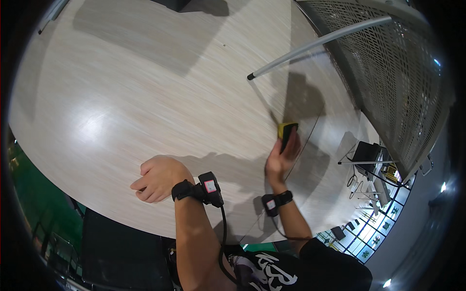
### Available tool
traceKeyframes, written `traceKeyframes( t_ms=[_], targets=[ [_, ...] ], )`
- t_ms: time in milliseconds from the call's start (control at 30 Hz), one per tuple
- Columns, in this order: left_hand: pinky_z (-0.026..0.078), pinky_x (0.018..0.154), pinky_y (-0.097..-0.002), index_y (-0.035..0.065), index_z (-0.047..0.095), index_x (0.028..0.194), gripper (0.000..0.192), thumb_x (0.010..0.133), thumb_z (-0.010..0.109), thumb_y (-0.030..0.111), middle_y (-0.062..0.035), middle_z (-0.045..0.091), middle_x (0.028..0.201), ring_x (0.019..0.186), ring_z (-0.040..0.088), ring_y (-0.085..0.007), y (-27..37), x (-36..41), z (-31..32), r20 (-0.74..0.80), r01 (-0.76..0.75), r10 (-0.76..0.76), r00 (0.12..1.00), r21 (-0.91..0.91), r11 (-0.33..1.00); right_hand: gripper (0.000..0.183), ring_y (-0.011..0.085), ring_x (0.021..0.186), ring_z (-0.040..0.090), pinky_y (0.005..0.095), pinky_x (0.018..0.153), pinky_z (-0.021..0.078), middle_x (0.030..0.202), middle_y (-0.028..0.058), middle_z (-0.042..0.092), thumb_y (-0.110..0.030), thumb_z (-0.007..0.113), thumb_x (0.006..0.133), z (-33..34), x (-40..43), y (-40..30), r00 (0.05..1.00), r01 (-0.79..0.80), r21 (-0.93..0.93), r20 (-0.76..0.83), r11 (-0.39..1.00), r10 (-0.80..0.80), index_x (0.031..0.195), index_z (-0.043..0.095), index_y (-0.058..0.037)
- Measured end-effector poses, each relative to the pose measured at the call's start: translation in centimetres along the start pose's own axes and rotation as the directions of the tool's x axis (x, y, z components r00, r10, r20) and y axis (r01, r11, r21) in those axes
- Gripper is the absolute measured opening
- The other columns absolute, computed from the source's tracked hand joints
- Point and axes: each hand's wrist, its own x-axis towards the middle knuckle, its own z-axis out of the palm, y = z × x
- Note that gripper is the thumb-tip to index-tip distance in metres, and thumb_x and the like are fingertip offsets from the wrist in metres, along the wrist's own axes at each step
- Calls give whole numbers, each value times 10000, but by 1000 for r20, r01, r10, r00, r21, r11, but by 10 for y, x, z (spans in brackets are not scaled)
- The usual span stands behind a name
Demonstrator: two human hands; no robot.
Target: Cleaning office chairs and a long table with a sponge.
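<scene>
My right hand [280, 162] grips a small yellow-and-black block [281, 131], which looks like a sponge or a board eraser. Its dark side faces my fingers, which are slightly blurred. Below it runs a seam in the pale wood-grain tabletop [153, 94]. My left hand [164, 178] lies on the same surface near the front edge, knuckles up and fingers loosely curled. Its palm is hidden, so I cannot tell whether anything is under it. Each wrist wears a black strap with a cabled module [210, 187].
A perforated metal panel [382, 72] stands at the right; its silver leg [320, 42] reaches over the tabletop, ahead of my right hand. A dark object [174, 4] sits at the far edge. Further right are a black device [366, 151] and cables. A dark seat [120, 247] is below left.
</scene>
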Motion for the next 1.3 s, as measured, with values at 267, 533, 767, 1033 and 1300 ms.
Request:
traceKeyframes(
  t_ms=[267,533,767,1033,1300],
  targets=[
    [443,859,-400,25,516,1108,328,867,439,234,-159,522,1101,1013,520,-300,-3,8,7,-51,-36,32,998,-86,996,536,412,1171,446,482,1001,376,1238,185,497,-80,619,759,46,15,-135,799,476,349,211,807,-563,1286,526,-105],
    [424,883,-407,31,497,1137,347,873,432,246,-152,509,1132,1047,496,-307,4,3,0,-84,-59,46,995,-156,986,528,374,1164,445,458,984,387,1253,171,483,-118,621,805,102,109,-177,887,445,300,-20,844,-461,1316,492,-127],
    [406,904,-414,36,482,1162,364,878,425,257,-146,497,1159,1076,476,-313,0,14,6,-38,-123,117,992,-194,973,518,382,1214,424,442,1038,363,1278,191,487,-117,637,766,15,18,-65,734,456,395,339,797,-588,1273,535,-93],
    [387,929,-422,42,463,1191,385,884,418,269,-140,484,1191,1110,453,-320,5,7,5,4,-196,204,979,-261,945,510,378,1151,469,465,989,362,1225,219,525,-160,551,892,29,86,85,981,-110,-174,-177,979,79,1362,412,-21],
    [367,953,-430,48,445,1220,406,889,411,281,-133,470,1222,1143,430,-326,6,14,32,7,-310,336,942,-366,877,535,361,1235,437,471,1035,370,1281,150,505,-103,602,755,-3,-21,-44,769,431,371,326,822,-550,1280,545,-190]
  ],
)
